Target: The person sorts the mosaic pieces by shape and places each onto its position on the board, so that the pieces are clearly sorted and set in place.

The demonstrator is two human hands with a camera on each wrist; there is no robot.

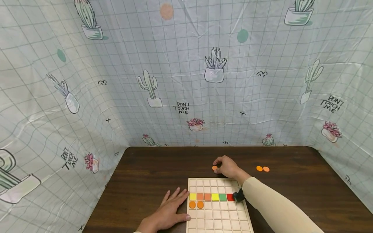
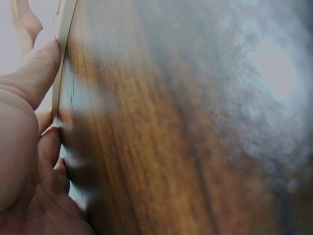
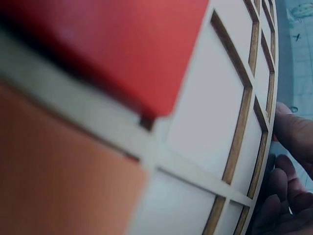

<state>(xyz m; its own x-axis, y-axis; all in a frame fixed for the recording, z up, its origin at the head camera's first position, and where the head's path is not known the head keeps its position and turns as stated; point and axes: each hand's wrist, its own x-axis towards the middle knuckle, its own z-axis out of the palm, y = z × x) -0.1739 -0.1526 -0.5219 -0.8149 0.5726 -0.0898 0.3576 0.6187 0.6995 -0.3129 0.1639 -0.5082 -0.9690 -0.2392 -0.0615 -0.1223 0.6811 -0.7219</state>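
A pale wooden grid board (image 1: 214,215) lies on the dark table. One of its rows holds square tiles: yellow (image 1: 192,196), two orange (image 1: 203,196), yellow, green (image 1: 222,197) and red (image 1: 230,197). Below them sit two round orange discs (image 1: 196,205). My left hand (image 1: 167,212) lies spread at the board's left edge, thumb and fingertips touching it. Beyond the far edge, my right hand (image 1: 228,167) pinches an orange disc (image 1: 214,168) between thumb and fingers, low over the table. In the right wrist view the thumb (image 3: 295,133) shows just past the board's edge.
Two more discs, one orange (image 1: 259,168) and one paler orange (image 1: 266,169), lie side by side on the table, right of my right hand. A black wrist camera (image 1: 239,195) overlaps the board's right side. A printed curtain (image 1: 186,81) stands behind and beside the table.
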